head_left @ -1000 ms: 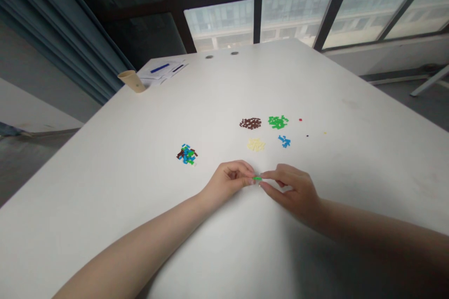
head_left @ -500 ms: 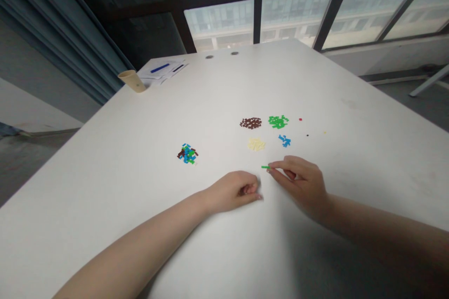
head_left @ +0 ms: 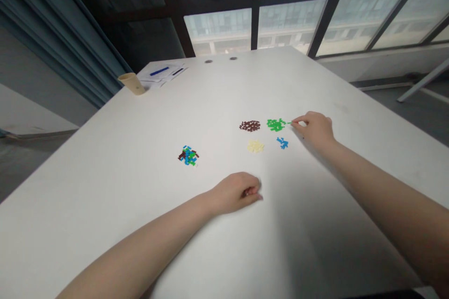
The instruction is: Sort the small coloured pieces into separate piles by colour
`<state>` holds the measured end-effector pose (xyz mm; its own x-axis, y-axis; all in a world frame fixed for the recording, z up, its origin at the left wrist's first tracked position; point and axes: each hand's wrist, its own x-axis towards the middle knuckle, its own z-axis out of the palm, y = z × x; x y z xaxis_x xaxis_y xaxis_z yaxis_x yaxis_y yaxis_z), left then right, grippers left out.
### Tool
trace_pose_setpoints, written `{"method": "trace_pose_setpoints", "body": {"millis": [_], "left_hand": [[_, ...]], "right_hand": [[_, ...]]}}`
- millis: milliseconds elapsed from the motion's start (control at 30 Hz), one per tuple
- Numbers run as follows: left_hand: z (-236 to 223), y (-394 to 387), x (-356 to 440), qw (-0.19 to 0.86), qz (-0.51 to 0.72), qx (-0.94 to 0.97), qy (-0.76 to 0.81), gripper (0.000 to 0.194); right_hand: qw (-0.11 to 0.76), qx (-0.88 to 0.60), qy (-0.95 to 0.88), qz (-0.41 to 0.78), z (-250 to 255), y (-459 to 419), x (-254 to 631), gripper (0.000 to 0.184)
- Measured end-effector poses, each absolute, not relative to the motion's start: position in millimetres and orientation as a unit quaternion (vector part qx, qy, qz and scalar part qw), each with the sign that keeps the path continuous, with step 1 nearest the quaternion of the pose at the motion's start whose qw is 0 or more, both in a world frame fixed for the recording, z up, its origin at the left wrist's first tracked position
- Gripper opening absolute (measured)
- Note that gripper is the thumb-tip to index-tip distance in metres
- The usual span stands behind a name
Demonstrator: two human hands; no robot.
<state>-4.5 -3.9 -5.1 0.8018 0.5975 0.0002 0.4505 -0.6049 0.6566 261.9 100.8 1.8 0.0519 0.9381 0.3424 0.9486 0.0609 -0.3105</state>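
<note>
My right hand (head_left: 314, 128) reaches over the table, thumb and forefinger pinched on a small green strip (head_left: 289, 123). That strip is just right of a pile of green pieces (head_left: 276, 124). Below it lie a few blue pieces (head_left: 282, 143). My left hand (head_left: 238, 192) rests on the table nearer to me, its fingers curled closed; whatever may be inside is hidden. Ahead of it are a pale yellow pile (head_left: 256, 146) and a dark brown pile (head_left: 250, 125).
A mixed pile (head_left: 188, 155) of blue, green and brown pieces lies to the left on the white table (head_left: 210, 103). Toward the far left edge, a beige cup (head_left: 132, 84) stands tilted in view beside papers with a blue pen (head_left: 159, 71). A tiny black piece (head_left: 303, 138) lies beneath my right wrist.
My right hand has moved away from me and to the right, carrying the green strip from near my left hand to the green pile's right side. My left hand stays in place.
</note>
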Motion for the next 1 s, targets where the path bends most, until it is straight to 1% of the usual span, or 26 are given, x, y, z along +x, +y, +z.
{"method": "trace_pose_setpoints", "body": {"millis": [33, 100, 300, 467, 533, 600, 667, 700, 733, 800, 900, 1000], "left_hand": [[-5, -4, -5, 0.330, 0.111, 0.890, 0.294, 0.024], [-5, -4, -5, 0.323, 0.112, 0.893, 0.292, 0.023], [-5, -6, -3, 0.303, 0.109, 0.902, 0.289, 0.020], [-3, -6, -2, 0.296, 0.106, 0.906, 0.285, 0.019], [-3, -6, -2, 0.294, 0.105, 0.906, 0.285, 0.018], [-3, -6, -2, 0.291, 0.103, 0.908, 0.284, 0.019], [-3, -7, -2, 0.281, 0.100, 0.910, 0.287, 0.020], [-3, -7, -3, 0.274, 0.097, 0.910, 0.296, 0.021], [-3, -7, -3, 0.264, 0.093, 0.907, 0.313, 0.021], [-3, -7, -3, 0.224, 0.080, 0.899, 0.369, 0.021], [-1, -6, -4, 0.112, 0.039, 0.873, 0.474, 0.020], [6, 0, -8, 0.002, -0.011, 0.834, 0.551, 0.020]], "right_hand": [[0.205, -0.698, -0.686, -0.019, -4, 108, 263, 0.021], [0.172, -0.714, -0.679, -0.023, -13, 117, 262, 0.022], [0.160, -0.728, -0.666, -0.024, -23, 122, 253, 0.022], [0.162, -0.725, -0.669, -0.017, -17, 122, 255, 0.024], [0.176, -0.717, -0.674, -0.018, -6, 117, 253, 0.024], [0.220, -0.686, -0.694, -0.004, 9, 104, 245, 0.024], [0.276, -0.626, -0.728, 0.043, 22, 78, 229, 0.025], [0.278, -0.598, -0.747, 0.085, 26, 62, 219, 0.027], [0.268, -0.580, -0.761, 0.117, 28, 44, 208, 0.029], [0.205, -0.545, -0.800, 0.147, 23, 11, 187, 0.028], [0.134, -0.521, -0.835, 0.115, 5, -19, 168, 0.024], [0.090, -0.466, -0.873, 0.110, -9, -22, 166, 0.024]]}}
